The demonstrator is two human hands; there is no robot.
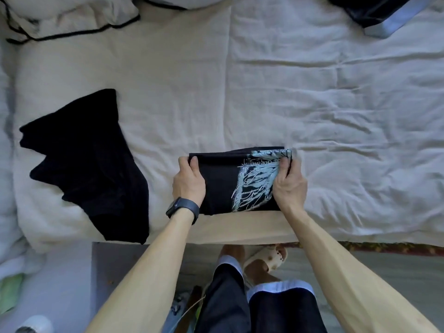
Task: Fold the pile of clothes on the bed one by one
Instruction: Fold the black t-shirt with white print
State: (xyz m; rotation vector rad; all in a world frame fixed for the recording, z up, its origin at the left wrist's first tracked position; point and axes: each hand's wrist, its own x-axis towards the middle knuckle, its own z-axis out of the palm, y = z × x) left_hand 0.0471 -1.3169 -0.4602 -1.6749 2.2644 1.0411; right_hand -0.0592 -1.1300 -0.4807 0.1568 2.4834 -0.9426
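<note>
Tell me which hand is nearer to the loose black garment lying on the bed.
Left. The left hand grips the printed T-shirt on the side facing the loose black garment; the right hand grips the opposite side, farther off.

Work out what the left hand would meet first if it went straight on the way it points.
Only bare sheet: the left hand, gripping the shirt, points straight ahead, and the way looks free up to the far pillow, probably.
</note>
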